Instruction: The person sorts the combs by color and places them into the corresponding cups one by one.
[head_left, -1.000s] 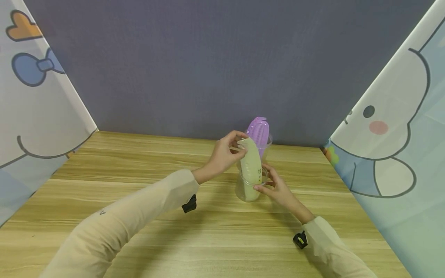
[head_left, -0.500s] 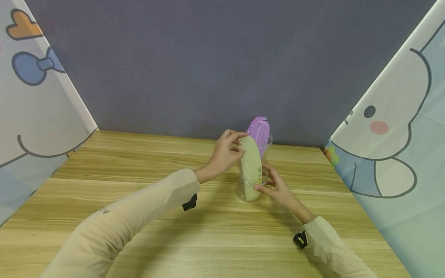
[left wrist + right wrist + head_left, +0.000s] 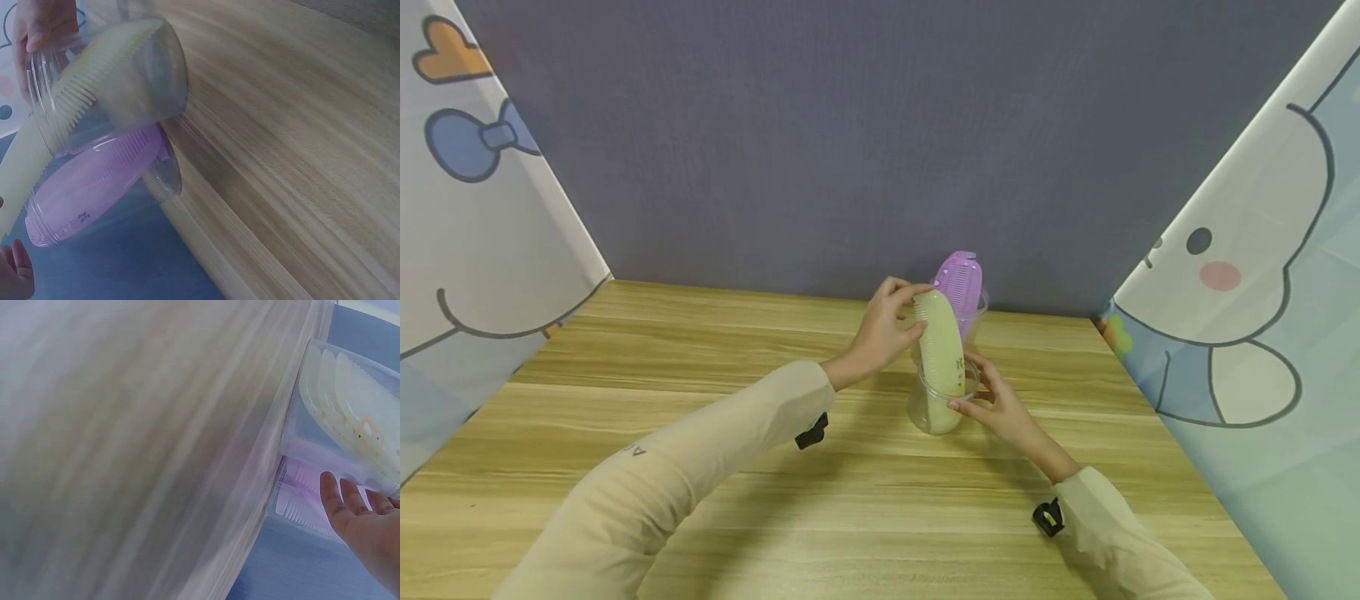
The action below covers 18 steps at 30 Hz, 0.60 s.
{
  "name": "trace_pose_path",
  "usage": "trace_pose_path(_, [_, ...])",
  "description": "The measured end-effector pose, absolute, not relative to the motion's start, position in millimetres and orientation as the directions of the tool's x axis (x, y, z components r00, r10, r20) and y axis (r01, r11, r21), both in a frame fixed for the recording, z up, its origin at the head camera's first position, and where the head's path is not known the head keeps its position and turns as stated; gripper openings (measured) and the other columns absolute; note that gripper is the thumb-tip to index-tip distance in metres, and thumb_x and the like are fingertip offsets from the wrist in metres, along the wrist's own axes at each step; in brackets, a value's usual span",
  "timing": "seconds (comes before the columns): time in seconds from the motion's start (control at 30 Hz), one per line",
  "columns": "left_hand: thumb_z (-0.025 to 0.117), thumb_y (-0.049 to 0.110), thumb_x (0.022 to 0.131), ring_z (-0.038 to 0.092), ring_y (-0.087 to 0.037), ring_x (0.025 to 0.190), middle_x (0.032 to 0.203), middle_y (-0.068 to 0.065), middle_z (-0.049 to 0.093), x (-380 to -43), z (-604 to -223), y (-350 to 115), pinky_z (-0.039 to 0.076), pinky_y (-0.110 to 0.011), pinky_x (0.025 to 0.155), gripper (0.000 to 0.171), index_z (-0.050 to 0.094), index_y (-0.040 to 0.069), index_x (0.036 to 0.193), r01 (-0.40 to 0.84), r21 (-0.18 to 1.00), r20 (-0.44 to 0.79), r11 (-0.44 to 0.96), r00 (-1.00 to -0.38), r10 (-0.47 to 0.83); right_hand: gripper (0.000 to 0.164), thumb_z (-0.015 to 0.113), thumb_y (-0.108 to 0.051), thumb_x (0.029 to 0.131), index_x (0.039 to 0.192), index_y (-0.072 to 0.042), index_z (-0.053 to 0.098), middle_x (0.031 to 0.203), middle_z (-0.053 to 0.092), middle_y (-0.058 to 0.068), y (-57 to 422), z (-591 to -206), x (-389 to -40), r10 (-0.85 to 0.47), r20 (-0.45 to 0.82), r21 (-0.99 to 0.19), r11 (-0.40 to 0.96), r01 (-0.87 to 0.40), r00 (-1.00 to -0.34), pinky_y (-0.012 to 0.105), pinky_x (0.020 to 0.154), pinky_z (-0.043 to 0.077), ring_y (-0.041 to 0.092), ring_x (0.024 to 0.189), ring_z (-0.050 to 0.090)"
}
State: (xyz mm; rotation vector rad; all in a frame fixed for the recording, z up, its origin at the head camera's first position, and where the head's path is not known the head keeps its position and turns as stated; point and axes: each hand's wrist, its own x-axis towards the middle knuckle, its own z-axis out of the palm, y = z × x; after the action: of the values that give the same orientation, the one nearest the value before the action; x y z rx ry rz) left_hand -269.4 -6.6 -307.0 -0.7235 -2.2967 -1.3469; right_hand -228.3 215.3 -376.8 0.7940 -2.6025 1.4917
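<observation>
In the head view, a pale yellow-green comb (image 3: 940,346) leans in the front clear plastic cup (image 3: 917,411), its upper part above the rim. My left hand (image 3: 880,332) pinches the comb near its top end. At the cup's right side, my right hand (image 3: 1002,417) holds the rim, thumb in front and fingers behind. Three pale combs (image 3: 350,419) show inside this cup in the right wrist view. Just behind it, purple combs (image 3: 959,283) stand in a second clear cup (image 3: 982,303). The left wrist view cuts off most of my left hand (image 3: 14,272).
Both cups stand near the back of a wood-grain table (image 3: 700,375). A dark grey panel (image 3: 850,150) rises behind the table. Cartoon-printed panels flank it at left (image 3: 512,242) and right (image 3: 1247,292).
My left hand has shifted slightly upward, and the top of the pale comb sits a little higher. The comb teeth splayed at its left now line up with it. My right hand stays on the cup.
</observation>
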Motion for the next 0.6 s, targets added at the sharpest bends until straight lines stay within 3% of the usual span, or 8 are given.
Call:
trace_pose_path(0.17, [0.068,0.003,0.078,0.050,-0.025,0.101,0.112,-0.012,0.047,-272.6,-308.9,-7.3,0.051,-0.028,0.080,0.047,0.056,0.009,0.123,0.600,0.682,0.549,0.419,-0.798,0.248,0.072,0.067,-0.010,0.082,0.140,-0.008,0.025,0.135,0.041,0.023,215.7,-377.1,-228.2,-0.411,0.279,-0.790,0.416,-0.451,-0.868,0.056,0.092,0.042,0.041,0.122,0.042])
trace_pose_path(0.33, [0.069,0.002,0.077,0.054,-0.021,0.099,0.113,-0.011,0.049,-275.2,-309.7,-7.5,0.052,-0.025,0.079,0.050,0.054,0.011,0.125,0.594,0.691,0.537,0.412,-0.803,0.258,0.073,0.068,-0.009,0.081,0.140,-0.008,0.025,0.135,0.041,0.023,216.0,-375.7,-228.0,-0.412,0.272,-0.795,0.414,-0.444,-0.870,0.056,0.092,0.042,0.041,0.122,0.042])
trace_pose_path(0.6, [0.069,0.000,0.076,0.055,-0.021,0.097,0.116,-0.011,0.052,-276.9,-311.7,-9.3,0.053,-0.033,0.081,0.056,0.050,0.009,0.128,0.595,0.710,0.529,0.375,-0.803,0.273,0.072,0.067,-0.007,0.081,0.140,-0.005,0.025,0.135,0.041,0.025,216.1,-375.8,-229.4,-0.416,0.271,-0.794,0.413,-0.445,-0.868,0.054,0.093,0.042,0.042,0.121,0.042])
